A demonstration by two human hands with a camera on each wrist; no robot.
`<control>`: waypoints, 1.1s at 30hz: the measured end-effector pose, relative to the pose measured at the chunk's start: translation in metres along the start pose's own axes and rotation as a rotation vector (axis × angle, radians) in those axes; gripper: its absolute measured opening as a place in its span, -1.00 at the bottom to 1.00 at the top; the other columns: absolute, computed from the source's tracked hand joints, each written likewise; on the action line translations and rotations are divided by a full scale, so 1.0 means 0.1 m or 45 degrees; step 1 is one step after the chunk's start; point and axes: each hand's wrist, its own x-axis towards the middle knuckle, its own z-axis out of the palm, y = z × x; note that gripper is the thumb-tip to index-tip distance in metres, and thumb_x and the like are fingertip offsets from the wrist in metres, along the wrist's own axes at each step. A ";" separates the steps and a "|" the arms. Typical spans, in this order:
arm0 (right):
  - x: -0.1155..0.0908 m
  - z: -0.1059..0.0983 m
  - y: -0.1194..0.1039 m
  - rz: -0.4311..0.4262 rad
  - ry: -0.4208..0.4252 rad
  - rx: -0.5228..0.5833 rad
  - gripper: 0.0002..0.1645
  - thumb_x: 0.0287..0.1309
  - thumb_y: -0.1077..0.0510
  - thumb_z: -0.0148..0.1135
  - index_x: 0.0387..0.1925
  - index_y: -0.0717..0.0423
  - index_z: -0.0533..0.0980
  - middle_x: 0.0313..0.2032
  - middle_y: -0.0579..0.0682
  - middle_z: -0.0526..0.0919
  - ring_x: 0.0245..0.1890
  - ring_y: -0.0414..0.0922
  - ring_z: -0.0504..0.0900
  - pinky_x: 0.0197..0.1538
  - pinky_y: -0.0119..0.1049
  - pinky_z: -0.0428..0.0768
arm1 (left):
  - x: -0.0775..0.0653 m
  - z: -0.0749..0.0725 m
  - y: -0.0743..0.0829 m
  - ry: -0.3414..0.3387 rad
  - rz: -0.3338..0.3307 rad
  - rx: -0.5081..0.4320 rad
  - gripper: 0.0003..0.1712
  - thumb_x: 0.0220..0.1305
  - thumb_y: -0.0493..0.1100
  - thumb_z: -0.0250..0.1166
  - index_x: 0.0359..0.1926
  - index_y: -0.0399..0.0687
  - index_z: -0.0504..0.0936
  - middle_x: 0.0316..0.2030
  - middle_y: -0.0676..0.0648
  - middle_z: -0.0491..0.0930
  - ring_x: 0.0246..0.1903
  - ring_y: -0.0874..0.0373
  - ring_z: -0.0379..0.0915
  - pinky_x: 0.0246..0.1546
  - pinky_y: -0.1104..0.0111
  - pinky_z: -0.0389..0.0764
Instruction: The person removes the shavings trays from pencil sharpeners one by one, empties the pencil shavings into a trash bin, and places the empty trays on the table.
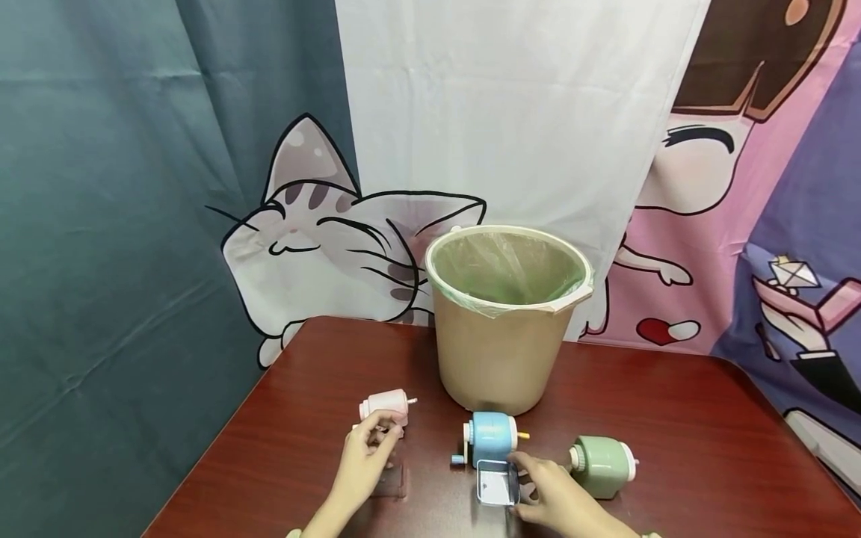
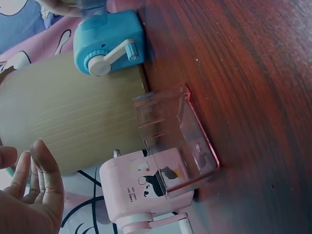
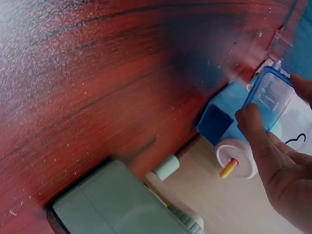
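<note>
My right hand (image 1: 550, 495) pinches a clear, blue-rimmed pencil sharpener drawer (image 1: 496, 484) between thumb and fingers, held up off the table. Just behind it stands the blue pencil sharpener (image 1: 494, 435), its drawer slot (image 3: 215, 126) bare in the right wrist view and a yellow pencil stub (image 3: 227, 169) poking from its front. Nothing is in my left hand (image 1: 366, 448), which hovers in front of the pink pencil sharpener (image 2: 131, 183) with loosely bent fingers. A clear pink drawer (image 2: 170, 131) rests on the table before that sharpener.
Right of my right hand sits a green pencil sharpener (image 1: 603, 465). Behind the sharpeners stands a tan bin (image 1: 501, 351) with a clear liner. Everything is on a reddish-brown wooden table (image 1: 282, 426), with a printed curtain (image 1: 134, 224) at the back.
</note>
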 end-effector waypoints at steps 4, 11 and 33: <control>0.01 0.03 0.03 -0.001 -0.029 -0.069 -0.36 -0.20 0.22 0.43 -0.03 0.41 0.42 -0.26 0.09 0.67 -0.33 -0.26 0.63 -0.36 -0.41 0.58 | 0.00 0.00 -0.01 -0.009 -0.022 0.002 -0.90 0.23 -0.33 0.21 -0.23 -0.26 0.58 -0.46 -0.03 0.52 -0.68 0.44 0.34 -0.72 0.40 0.52; 0.02 0.06 0.07 0.044 -0.106 -0.113 -0.36 -0.17 0.15 0.44 -0.04 0.38 0.43 -0.23 0.12 0.66 -0.29 -0.20 0.64 -0.31 -0.34 0.58 | -0.02 0.00 -0.04 -0.027 -0.037 0.008 -0.90 0.24 -0.33 0.20 -0.25 -0.32 0.57 -0.47 0.01 0.52 -0.68 0.39 0.36 -0.73 0.37 0.52; 0.06 0.16 0.09 0.107 -0.193 -0.271 -0.32 -0.14 0.01 0.46 -0.02 0.33 0.46 -0.19 0.09 0.66 -0.23 -0.14 0.64 -0.23 -0.24 0.59 | -0.03 0.01 -0.05 -0.029 -0.028 -0.002 -0.94 0.23 -0.32 0.21 -0.30 -0.14 0.60 -0.48 0.00 0.53 -0.71 0.38 0.35 -0.72 0.34 0.52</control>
